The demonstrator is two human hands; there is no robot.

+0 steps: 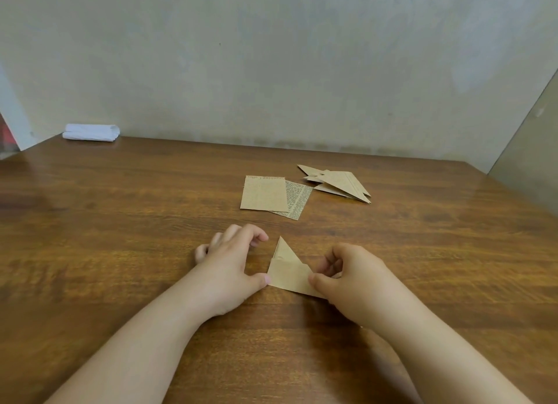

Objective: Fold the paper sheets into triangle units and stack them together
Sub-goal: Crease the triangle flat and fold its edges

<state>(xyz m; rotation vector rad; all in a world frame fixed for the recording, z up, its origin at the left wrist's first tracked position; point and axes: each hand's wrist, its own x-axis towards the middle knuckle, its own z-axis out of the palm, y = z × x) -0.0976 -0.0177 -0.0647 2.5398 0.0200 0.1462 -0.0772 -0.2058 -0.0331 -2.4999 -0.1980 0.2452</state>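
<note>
**Mid-fold: pin the corner, crease the flap**

Here we are with the half-folded piece (288, 275) lying flat on the tabletop (120, 222), right between the two hands, its point aimed away from the person. The left hand (232, 267) has its thumb tip pressed against the near-left corner of the paper, the other fingers loosely curled and lifted clear, gripping nothing. The right hand (353, 280) is clamped on the paper's right end, thumb on top and curled fingers around it; exactly how much paper sits under that hand is hidden.

This looks like a flap being brought over and set on the way to a triangle unit. To do it well, I'd say: keep that left thumb planted as the anchor so the piece can't swivel on the smooth wood, line the raw edge up with the centre fold before any pressure goes on, then run the right thumb along the crease from the anchored corner outward. Thin printed paper like this should take a crease readily but will also hold a crooked one, so check alignment first.

Beyond the hands wait two flat sheets (265, 193), one overlapping the other, so more folding is left. Beyond the right hand, just beside those sheets, the finished triangle units (341, 183) lie in a loose, fanned heap, which will likely need squaring up. Far off past the left hand sits a folded white cloth (90, 131).
</note>
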